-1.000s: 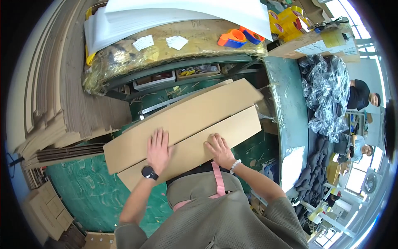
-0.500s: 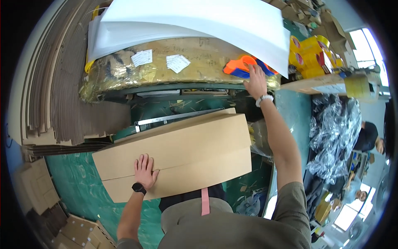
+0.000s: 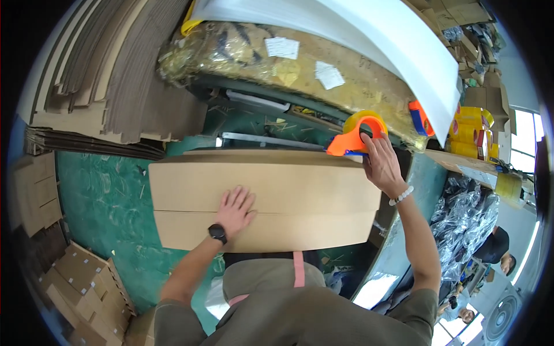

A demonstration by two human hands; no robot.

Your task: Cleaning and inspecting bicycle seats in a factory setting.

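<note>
A long brown cardboard box [image 3: 300,190] lies across in front of me, its top flaps meeting along a seam. My left hand [image 3: 235,212] rests flat on the box near that seam, fingers spread. In my right hand [image 3: 383,164] is an orange and blue tape dispenser [image 3: 350,142] with a roll of yellow tape, held above the box's far right corner. A second orange and blue dispenser [image 3: 422,119] stays on the workbench [image 3: 369,95], partly under a white sheet.
White sheets [image 3: 346,34] cover the back of the bench. Stacked flat cardboard [image 3: 133,75] stands at the left. Yellow tape rolls [image 3: 470,130] and clear plastic wrap [image 3: 464,216] lie to the right. Two people are farther off at the right. Packed cartons [image 3: 86,288] sit at lower left.
My right hand has taken a tape dispenser off the bench and brought it nearer, over the box. The box now lies straighter across, with my left hand still on it.
</note>
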